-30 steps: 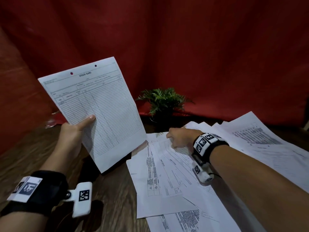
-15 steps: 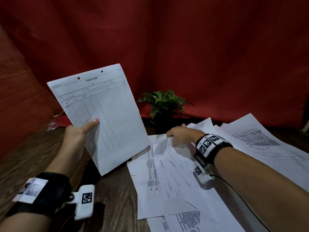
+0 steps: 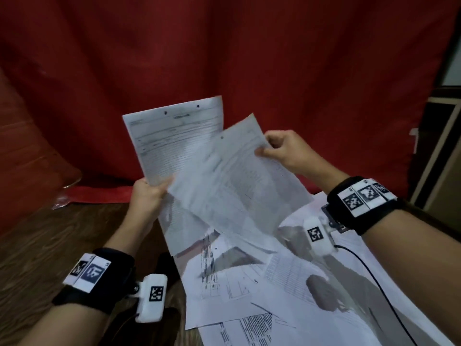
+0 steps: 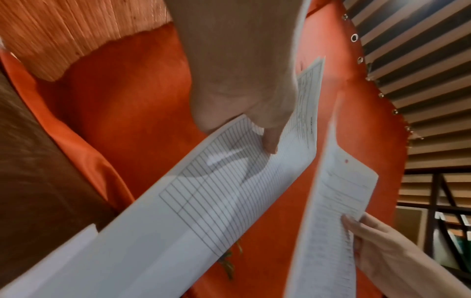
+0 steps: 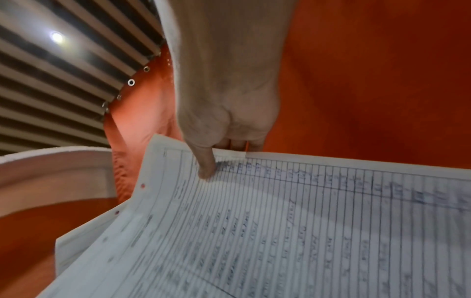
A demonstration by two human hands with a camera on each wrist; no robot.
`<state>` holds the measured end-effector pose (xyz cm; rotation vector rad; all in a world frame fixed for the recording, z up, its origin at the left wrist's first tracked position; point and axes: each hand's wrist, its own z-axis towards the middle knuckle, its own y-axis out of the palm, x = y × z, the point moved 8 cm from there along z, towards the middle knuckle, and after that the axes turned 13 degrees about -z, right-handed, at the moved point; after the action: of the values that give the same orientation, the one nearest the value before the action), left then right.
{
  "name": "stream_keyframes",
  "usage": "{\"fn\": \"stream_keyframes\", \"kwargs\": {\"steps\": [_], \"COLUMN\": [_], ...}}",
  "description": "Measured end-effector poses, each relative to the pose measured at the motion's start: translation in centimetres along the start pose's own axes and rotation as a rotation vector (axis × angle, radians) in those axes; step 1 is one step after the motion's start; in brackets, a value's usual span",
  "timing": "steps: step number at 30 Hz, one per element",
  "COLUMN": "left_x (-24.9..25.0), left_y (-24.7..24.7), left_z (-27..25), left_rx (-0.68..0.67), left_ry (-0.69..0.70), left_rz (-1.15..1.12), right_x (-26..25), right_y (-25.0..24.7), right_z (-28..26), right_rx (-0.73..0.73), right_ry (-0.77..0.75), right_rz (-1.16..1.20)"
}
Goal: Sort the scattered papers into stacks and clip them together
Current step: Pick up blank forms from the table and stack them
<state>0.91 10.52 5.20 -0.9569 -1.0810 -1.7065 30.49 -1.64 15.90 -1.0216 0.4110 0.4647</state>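
1. A ruled sheet (image 3: 239, 181) has been lifted off the scattered papers (image 3: 262, 295) below, pinched by the right hand (image 3: 284, 151).
2. The stock card (image 3: 174, 141) is gripped by the left hand (image 3: 147, 198), just beside; stacking is judged begun, clipping not.

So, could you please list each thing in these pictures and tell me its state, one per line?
left hand: grips the ruled form by its lower edge.
ruled form: held up, off the table.
right hand: pinches the second sheet at its edge.
second sheet: lifted, tilted, overlapping the ruled form in the head view.
scattered papers: loose on the table, overlapping, unclipped.
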Motion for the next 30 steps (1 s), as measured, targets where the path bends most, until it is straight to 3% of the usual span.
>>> {"fn": "stream_keyframes", "kwargs": {"steps": [3,7,11,15,19,23,27,30], "left_x": [0.4,1.0,1.3,2.6,4.5,6.4,5.7,2.9], "left_y": [3.3,6.9,8.8,9.6,10.0,9.9,9.7,8.6], "left_z": [-0.9,-2.3,-3.2,-4.0,-4.2,-3.8,-3.4,-3.9], "left_rx": [-0.094,-0.218,-0.277,-0.23,-0.193,-0.131,-0.217,-0.263], "left_ry": [-0.063,-0.117,-0.147,-0.089,0.153,0.273,0.206,0.079], "left_rz": [0.027,0.0,-0.024,-0.324,-0.114,-0.123,-0.155,-0.142], "right_x": [0.3,1.8,3.3,4.5,3.7,1.8,1.5,2.9], "right_y": [-1.3,-0.1,1.0,1.2,0.2,-0.9,-0.7,1.8], "right_z": [-0.5,-1.8,-3.1,-3.8,-3.9,-3.6,-4.6,-6.0], "right_rx": [0.144,0.181,0.213,0.306,0.413,0.412,0.405,0.292], "right_ry": [0.082,0.219,0.341,0.459,0.439,0.272,0.249,0.287], "right_rz": [0.22,0.475,0.508,0.507,0.486,0.607,0.662,0.613]}}
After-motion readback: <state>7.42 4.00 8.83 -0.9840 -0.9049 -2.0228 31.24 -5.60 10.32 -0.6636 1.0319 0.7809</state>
